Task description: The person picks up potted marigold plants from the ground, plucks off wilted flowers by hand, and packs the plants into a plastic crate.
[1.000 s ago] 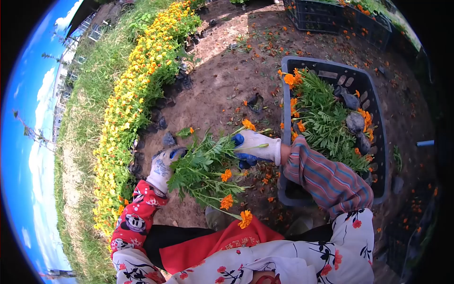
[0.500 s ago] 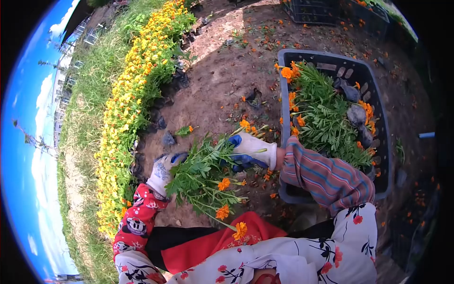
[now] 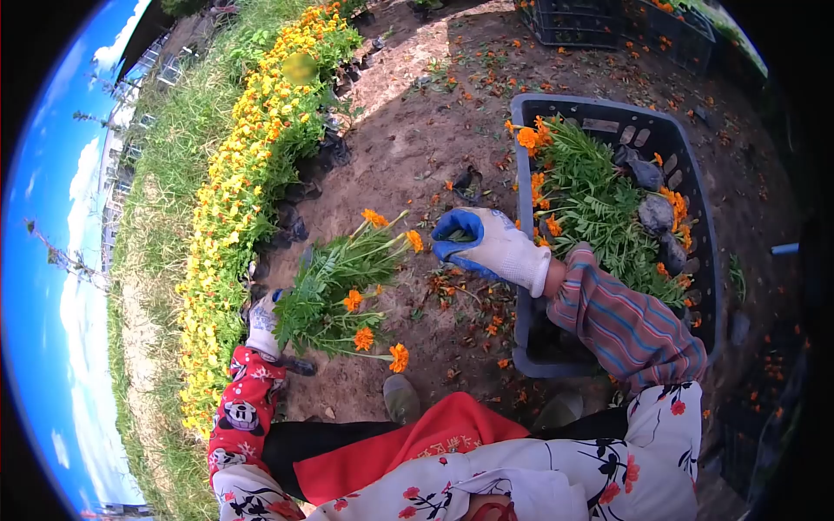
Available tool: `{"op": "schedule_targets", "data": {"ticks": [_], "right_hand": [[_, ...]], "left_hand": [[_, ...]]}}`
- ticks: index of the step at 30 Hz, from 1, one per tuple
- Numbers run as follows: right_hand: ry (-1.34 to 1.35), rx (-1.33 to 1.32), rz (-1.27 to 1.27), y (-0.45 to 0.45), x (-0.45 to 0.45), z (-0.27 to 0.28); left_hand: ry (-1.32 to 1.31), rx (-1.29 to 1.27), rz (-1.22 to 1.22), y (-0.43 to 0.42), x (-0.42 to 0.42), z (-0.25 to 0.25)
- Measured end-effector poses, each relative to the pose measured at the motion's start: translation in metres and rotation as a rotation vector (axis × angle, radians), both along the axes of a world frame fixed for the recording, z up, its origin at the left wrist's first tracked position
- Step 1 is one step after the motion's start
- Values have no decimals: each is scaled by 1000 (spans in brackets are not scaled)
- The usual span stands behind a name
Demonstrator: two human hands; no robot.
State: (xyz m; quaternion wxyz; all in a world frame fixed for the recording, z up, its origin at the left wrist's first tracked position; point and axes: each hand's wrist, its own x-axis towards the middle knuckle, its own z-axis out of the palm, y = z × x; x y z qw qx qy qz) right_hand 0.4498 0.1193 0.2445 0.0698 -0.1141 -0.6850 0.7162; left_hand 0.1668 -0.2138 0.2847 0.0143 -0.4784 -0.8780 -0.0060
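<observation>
A bunch of leafy marigold plants [image 3: 334,291] with orange flowers is held by my left hand [image 3: 266,323], gloved in white and blue, at the yellow flower row. Foliage covers most of its fingers. My right hand [image 3: 489,247], in a similar glove, is apart from the bunch, near the crate's left side. Its fingers curl round into a ring, with a bit of green showing between them; what it grips is too small to name. More marigold plants [image 3: 604,204] with dark root bags lie in the dark plastic crate [image 3: 526,347].
A long row of yellow marigolds [image 3: 230,217] runs along the left beside grass [image 3: 169,187]. Orange petals and leaves are scattered on the soil [image 3: 400,156]. Other dark crates [image 3: 578,24] stand at the top right. My shoes [image 3: 401,399] are below.
My left hand has moved left with the bunch, away from my right hand. My right hand has shifted slightly right and turned, off the stems, its fingers now curled.
</observation>
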Motion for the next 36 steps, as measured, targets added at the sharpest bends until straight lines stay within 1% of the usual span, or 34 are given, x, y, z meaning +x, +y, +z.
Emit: {"op": "schedule_targets", "data": {"ticks": [1, 2, 3, 4, 6, 7, 8, 10, 11, 12, 13, 14, 15, 16, 17, 18, 19, 20, 21, 22, 23, 24, 25, 26, 27, 28, 29, 30, 31, 32, 33, 34, 35, 36], "right_hand": [[82, 418, -134, -1, 0, 7], [164, 837, -267, -3, -2, 17], [95, 987, -273, -9, -6, 24], [96, 987, -272, -13, -10, 25], [277, 1406, -323, -22, -19, 19], [243, 1385, -249, -28, -24, 14], [242, 1384, -249, -28, -27, 10], [-84, 1226, 95, -25, -31, 7], [-158, 1132, 116, -22, -29, 10], [-164, 1135, 117, -23, -29, 9], [-172, 1094, 211, -24, -30, 7], [-194, 1056, 293, -22, -28, 6], [-110, 1078, 305, -26, -21, 2], [-40, 1119, 298, -34, -13, 1], [-52, 1085, 372, -41, -7, 5], [-7, 1082, 351, -53, -4, -5], [11, 1128, 424, -62, -2, -4], [42, 1118, 406, -68, 1, -6], [6, 1117, 412, -64, 8, 1], [-16, 1101, 429, -63, 13, 9], [-57, 1079, 415, -55, 23, 7], [-97, 1056, 397, -45, 36, 1], [-33, 1106, 395, -44, 43, -9], [-106, 1104, 527, -50, 44, -3], [99, 1180, 424, -55, 45, -12], [311, 1234, 315, -64, 44, -22], [224, 1157, 366, -68, 37, -17], [138, 1067, 418, -71, 29, -13], [181, 1060, 278, -71, 28, -7], [167, 1070, 238, -66, 22, 4], [202, 1078, 122, -60, 16, 7], [193, 1051, 35, -53, 15, 20], [187, 967, -28, -45, 14, 34], [204, 978, -117, -40, 12, 44]], "left_hand": [[-38, -21, 72, 2, 2, 2], [-38, -22, 72, 2, 3, 0], [16, -50, -5, 2, 4, -1], [70, -78, -83, 2, 4, -3], [102, -56, -147, 8, 12, -1], [133, -35, -210, 10, 16, 1], [131, -36, -211, 13, 17, 2], [114, -118, -194, 18, 17, 2], [110, -116, -195, 17, 17, 2], [122, -111, -204, 15, 16, 1], [132, -101, -219, 15, 15, -1], [29, -87, -165, 15, 15, -2], [112, -132, -229, 18, 22, 2], [94, -141, -242, 18, 23, 1], [117, -212, -243, 12, 11, -11], [153, -170, -340, 8, 7, -14], [245, -269, -293, -9, -16, -40], [221, -253, -347, -7, -7, -30], [190, -217, -381, -15, -25, -41], [60, -116, -315, -24, -37, -39], [-3, -88, -42, -53, -77, -56], [213, -63, -80, -81, -98, -63], [70, -205, 320, -99, -139, -84], [70, -201, 313, -94, -129, -78], [155, -119, 199, -100, -114, -68], [187, -123, 204, -92, -99, -53], [218, -127, 210, -85, -84, -38], [197, -217, 332, -76, -81, -34], [458, -252, 142, -105, -128, -69], [762, -262, -18, -132, -174, -102], [464, -153, 79, -97, -141, -63], [257, -62, 137, -47, -99, -28], [63, 30, 171, -6, -63, -5], [-189, 139, 212, 30, -30, 13]]}}
